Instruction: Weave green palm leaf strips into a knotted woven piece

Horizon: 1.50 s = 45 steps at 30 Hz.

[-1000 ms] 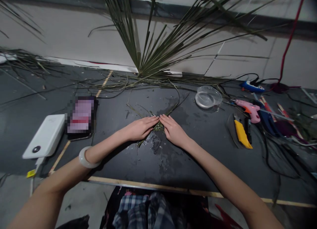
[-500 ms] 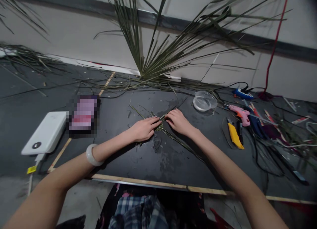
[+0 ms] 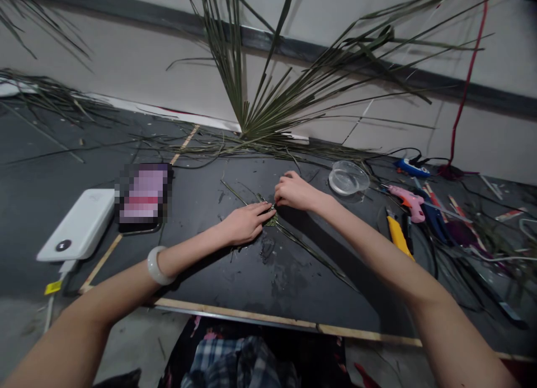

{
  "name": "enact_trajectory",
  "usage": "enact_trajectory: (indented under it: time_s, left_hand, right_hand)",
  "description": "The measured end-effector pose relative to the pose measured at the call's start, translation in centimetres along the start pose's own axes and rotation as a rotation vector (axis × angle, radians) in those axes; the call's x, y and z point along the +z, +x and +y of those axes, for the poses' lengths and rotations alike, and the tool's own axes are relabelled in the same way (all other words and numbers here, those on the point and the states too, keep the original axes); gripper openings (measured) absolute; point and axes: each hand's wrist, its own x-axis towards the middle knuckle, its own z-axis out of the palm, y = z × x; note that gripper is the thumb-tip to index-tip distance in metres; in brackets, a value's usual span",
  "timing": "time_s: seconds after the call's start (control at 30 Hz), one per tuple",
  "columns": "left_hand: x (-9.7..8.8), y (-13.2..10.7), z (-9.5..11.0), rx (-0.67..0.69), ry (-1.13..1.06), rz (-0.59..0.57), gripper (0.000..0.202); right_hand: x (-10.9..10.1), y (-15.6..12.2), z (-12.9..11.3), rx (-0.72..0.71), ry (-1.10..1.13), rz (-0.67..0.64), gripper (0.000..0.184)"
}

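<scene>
A small woven piece of green leaf strips [image 3: 272,220] lies on the dark table, with loose strip ends [image 3: 314,255] trailing to the lower right and others to the upper left. My left hand [image 3: 247,223] lies flat with its fingers stretched over the weave, fingertips pressing on it. A white bangle [image 3: 158,265] circles that wrist. Just above and right of the weave, my right hand [image 3: 293,191] is closed in a pinch, apparently on a leaf strip; its fingers mostly hide it.
A fan of long palm leaves [image 3: 268,108] leans on the back wall. To the left are a phone [image 3: 142,195] and a white power bank [image 3: 79,223]. On the right are a clear plastic bowl [image 3: 348,178], a pink glue gun [image 3: 406,200], a yellow cutter [image 3: 398,234] and cables.
My right hand has lifted and shifted slightly up and away from the weave, its fingers now curled in a pinch. The left hand stays on the weave.
</scene>
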Motion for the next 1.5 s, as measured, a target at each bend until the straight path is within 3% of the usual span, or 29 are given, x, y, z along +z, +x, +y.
enact_trajectory:
  time_s: [0.27, 0.57, 0.67, 0.8, 0.87, 0.97, 1.13, 1.37, 1.5]
  left_hand:
    - [-0.2, 0.1, 0.1, -0.010, -0.019, -0.016, 0.050]
    - [-0.2, -0.1, 0.1, -0.006, -0.026, -0.003, 0.050]
    - [-0.3, -0.1, 0.1, -0.001, -0.031, 0.014, 0.050]
    - [-0.4, -0.1, 0.2, -0.009, -0.024, 0.032, 0.049]
    - [-0.3, 0.0, 0.2, -0.009, -0.013, 0.034, 0.049]
    - [-0.1, 0.0, 0.1, -0.001, -0.007, 0.042, 0.050]
    - [0.0, 0.1, 0.1, -0.009, -0.002, 0.025, 0.051]
    - [-0.2, 0.2, 0.2, -0.026, 0.019, 0.007, 0.050]
    - [-0.1, 0.2, 0.2, -0.020, 0.012, 0.024, 0.049]
  right_hand:
    - [0.3, 3.0, 0.7, -0.028, 0.045, -0.002, 0.009]
    - [1.5, 2.7, 2.0, 0.027, 0.266, -0.039, 0.003]
    - [2.2, 2.6, 2.5, 0.046, 0.303, 0.021, 0.015]
    - [3.0, 1.4, 2.2, 0.209, 0.233, 0.259, 0.049]
    - [3.3, 0.1, 1.5, 0.286, 0.217, 0.363, 0.042]
    - [3.8, -2.0, -0.1, 0.379, 0.297, 0.454, 0.015]
    - [4.8, -3.9, -2.8, 0.535, 0.483, 0.415, 0.019]
    - [5.4, -1.9, -3.4, 0.845, 0.748, 0.450, 0.019]
    - [6.0, -1.3, -3.9, 0.861, 0.722, 0.524, 0.011]
